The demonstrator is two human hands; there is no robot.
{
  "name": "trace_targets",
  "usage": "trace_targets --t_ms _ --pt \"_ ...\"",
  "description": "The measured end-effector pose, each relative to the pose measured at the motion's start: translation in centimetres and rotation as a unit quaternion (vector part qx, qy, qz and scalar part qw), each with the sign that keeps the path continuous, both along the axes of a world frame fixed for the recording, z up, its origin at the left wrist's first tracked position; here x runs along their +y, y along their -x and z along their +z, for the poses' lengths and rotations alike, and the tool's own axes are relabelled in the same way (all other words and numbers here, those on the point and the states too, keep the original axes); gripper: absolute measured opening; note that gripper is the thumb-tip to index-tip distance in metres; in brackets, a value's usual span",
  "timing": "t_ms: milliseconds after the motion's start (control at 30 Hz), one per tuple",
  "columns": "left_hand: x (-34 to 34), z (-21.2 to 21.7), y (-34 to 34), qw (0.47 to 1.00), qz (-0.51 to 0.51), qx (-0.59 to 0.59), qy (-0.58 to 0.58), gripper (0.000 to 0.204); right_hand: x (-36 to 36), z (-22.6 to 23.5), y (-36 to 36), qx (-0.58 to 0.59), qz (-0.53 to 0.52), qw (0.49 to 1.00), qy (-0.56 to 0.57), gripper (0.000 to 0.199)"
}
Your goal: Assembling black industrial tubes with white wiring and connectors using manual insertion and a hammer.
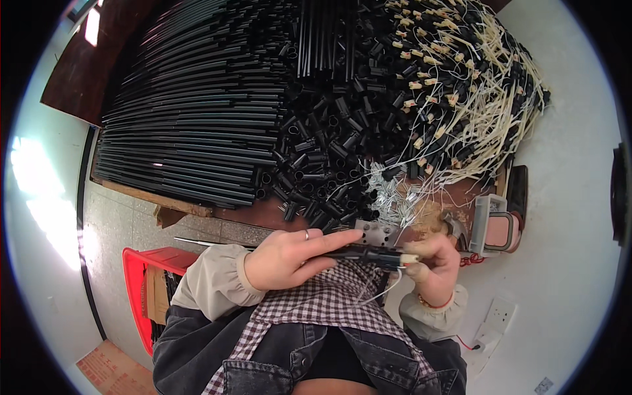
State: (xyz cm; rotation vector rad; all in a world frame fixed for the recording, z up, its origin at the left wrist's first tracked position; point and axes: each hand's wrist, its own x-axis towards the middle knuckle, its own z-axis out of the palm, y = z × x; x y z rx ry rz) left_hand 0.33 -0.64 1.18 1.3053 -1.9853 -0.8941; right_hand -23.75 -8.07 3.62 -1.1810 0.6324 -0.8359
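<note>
Head view: grasping with left hand and pinching by its cream connector with right hand a slim black assembly, crosswise above the checked apron, trailing a curved white wire.

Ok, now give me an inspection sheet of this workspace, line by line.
Surface: brown tabletop, mostly covered.
Job's things: black tube, cream connector at its end, white wire trailing.
Clutter: black rods left, short black sleeves centre, wired connectors right, all piled.
Grips: left grip holds the black tube; right grip pinches the cream connector.
Cables: red cord by a white socket strip.
Surroundings: red crate and flat cardboard at left.
</note>
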Motion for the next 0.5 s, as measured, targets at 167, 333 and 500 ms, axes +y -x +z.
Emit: trace_targets --t_ms 167,333,500 --pt "0.0 -0.2 1.8 1.000 -0.014 -0.010 0.007 0.053 -0.3 -2.3 -1.9 0.099 0.122 0.984 -0.087 0.030" --pt "0.4 -3.9 1.4 0.989 -0.004 0.144 -0.025 0.047 -0.7 -1.4 -1.9 0.141 0.089 0.985 -0.037 0.032" --pt "0.5 -3.2 1.1 0.993 -0.009 0.119 -0.013 0.034 -1.4 -0.5 -0.2 0.104 0.047 0.971 0.208 0.027"
